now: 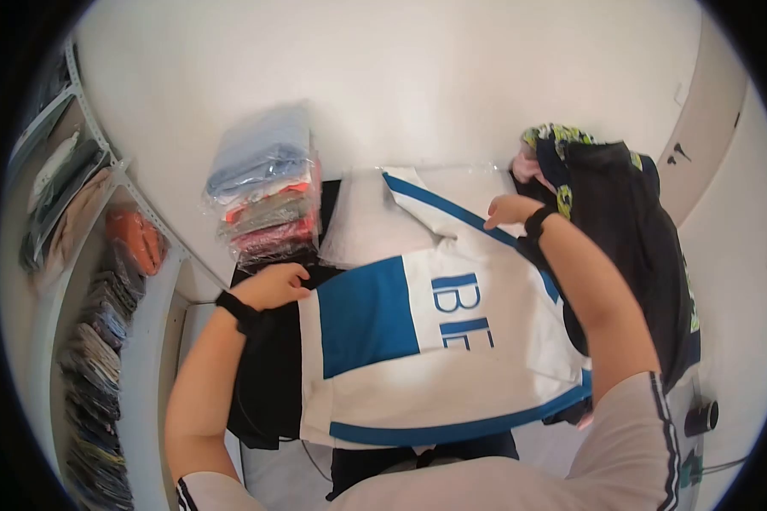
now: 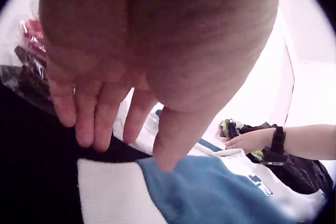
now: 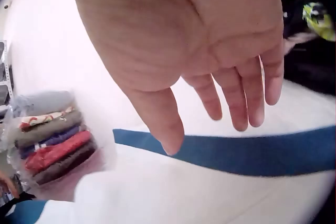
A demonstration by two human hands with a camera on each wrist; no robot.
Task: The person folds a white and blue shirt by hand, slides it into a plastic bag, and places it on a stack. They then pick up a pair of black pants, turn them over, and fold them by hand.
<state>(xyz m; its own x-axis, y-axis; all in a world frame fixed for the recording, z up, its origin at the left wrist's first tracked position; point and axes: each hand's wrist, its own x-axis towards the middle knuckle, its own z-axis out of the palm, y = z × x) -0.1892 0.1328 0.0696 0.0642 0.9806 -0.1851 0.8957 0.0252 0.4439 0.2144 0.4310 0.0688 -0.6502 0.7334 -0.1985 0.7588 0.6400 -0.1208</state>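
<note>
A white garment (image 1: pixel 503 375) with blue panels and large blue letters lies spread on the table, its blue-edged sleeve reaching up and left. My left hand (image 1: pixel 273 286) is at the garment's left edge, by the blue panel (image 1: pixel 368 315); in the left wrist view that hand (image 2: pixel 152 50) has its fingers extended over the white band (image 2: pixel 113 190). Over the blue stripe (image 1: pixel 447 207) is my right hand (image 1: pixel 513 211). The right wrist view shows this hand (image 3: pixel 210 50) with relaxed fingers above the stripe (image 3: pixel 252 155). Contact with the cloth cannot be told for either hand.
Folded garments in clear plastic (image 1: pixel 268 192) are stacked at the back left. Dark and patterned clothes (image 1: pixel 631 230) are heaped on the right. Shelves (image 1: pixel 158 341) of packed clothing stand at the far left. Clear bags (image 1: pixel 362 213) lie behind the garment.
</note>
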